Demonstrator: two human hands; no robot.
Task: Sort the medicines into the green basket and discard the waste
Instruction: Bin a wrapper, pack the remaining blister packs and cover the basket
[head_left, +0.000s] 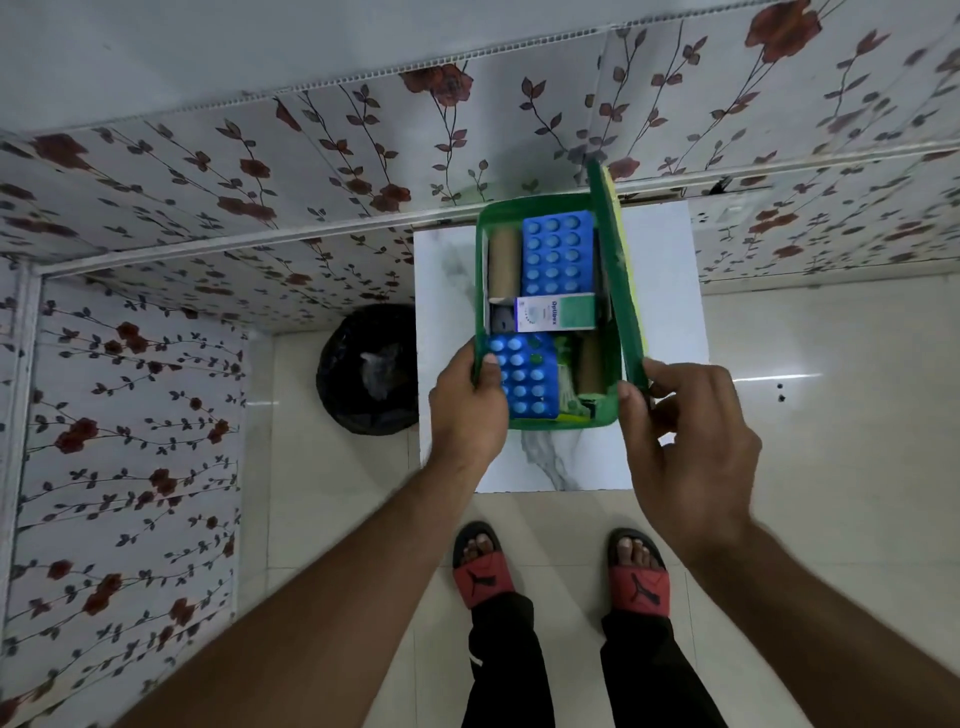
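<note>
The left hand (467, 400) grips the green basket (480, 270) at its 7 o'clock corner, thumb hooked over the rim onto a blue blister pack (524, 376), the fingers hidden under the wall. The right hand (685, 431) pinches the near end of the green lid (615, 270), thumb on one face and fingers curled behind; the lid stands tilted on edge along the basket's 3 o'clock side, a yellow strip showing on its outer face.

The basket sits on a white marble-patterned table (447, 291), toward its 12 o'clock edge by the floral wall panels (208, 187). Inside, at 12 o'clock, a second blue blister pack (557, 254) lies beside a tan roll (504, 262). Across the middle lies a white and green medicine box (556, 312); its printed name is too small to read with certainty. At 5 o'clock inside the basket, green and pale items are crowded behind a second brownish cylinder, partly covered by the lid and hard to make out. A dark object left of the box is mostly hidden.

At 9 o'clock from the table stands a bin lined with a black bag (363, 369), something pale and crumpled inside, its right side cut off by the table edge. Below, red and black slides (483, 566) stand on the pale tiled floor.
</note>
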